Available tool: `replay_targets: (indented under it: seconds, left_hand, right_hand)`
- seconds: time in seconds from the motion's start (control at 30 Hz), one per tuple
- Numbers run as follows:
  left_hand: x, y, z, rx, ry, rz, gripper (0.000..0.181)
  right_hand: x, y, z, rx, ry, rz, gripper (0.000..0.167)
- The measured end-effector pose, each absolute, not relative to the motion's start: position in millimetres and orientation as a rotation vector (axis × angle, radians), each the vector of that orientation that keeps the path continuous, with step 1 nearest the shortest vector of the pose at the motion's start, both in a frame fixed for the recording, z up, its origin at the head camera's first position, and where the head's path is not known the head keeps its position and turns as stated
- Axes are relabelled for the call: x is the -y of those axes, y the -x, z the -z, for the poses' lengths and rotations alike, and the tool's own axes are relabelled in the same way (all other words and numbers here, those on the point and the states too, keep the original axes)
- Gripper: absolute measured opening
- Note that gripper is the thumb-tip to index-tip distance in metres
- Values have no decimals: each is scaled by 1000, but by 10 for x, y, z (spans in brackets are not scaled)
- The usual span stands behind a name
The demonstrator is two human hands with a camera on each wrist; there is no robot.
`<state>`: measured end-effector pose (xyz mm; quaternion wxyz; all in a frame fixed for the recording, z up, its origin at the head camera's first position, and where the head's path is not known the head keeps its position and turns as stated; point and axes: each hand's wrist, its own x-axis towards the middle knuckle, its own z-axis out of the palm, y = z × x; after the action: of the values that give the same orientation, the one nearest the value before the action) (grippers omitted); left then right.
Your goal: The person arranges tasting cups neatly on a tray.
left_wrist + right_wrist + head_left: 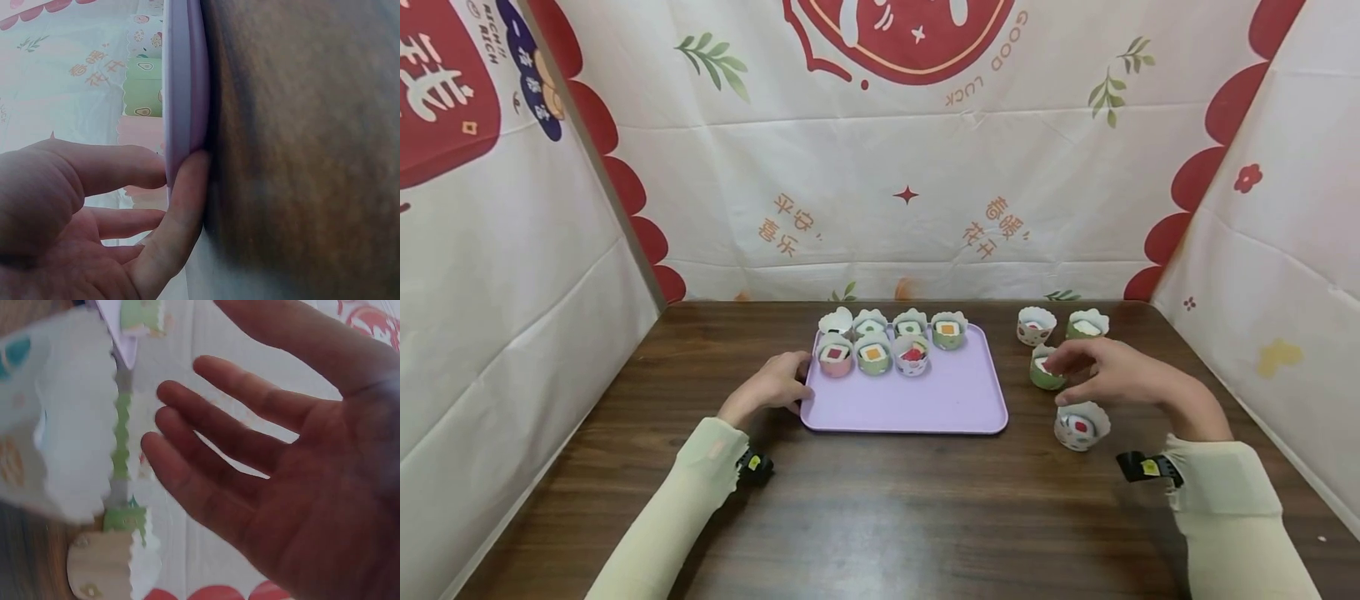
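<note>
My left hand [772,382] pinches the left edge of a lilac tray [955,396]. In the left wrist view, fingertips meet the rim of the tray [180,81] from both sides. Several scalloped paper cups, such as a green one [873,364], stand in two rows on the tray's far left part, most with white sushi-like pieces inside. Over the right side of the table, my right hand [1112,371] hovers with spread, loosely bent fingers and nothing in them. A green paper cup [1043,379] is near its fingertips. Close below, a white patterned cup [1075,435] holds a red-centred piece.
Two more paper cups, one white [1034,330] and one green [1093,315], stand farther back right. The dark wooden table [865,517] meets a printed white cloth [850,167] at the back and sides.
</note>
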<state>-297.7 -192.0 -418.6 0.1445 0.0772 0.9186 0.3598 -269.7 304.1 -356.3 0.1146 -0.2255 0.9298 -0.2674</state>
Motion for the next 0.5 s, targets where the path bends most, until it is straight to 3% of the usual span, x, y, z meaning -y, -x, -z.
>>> replay_targets:
  seconds: [0.5]
  left_hand:
    - [1934,2984,4190,-2646,-214,-1036,69]
  right_hand:
    - [-3354,2680,3559,-2375,389,678,75]
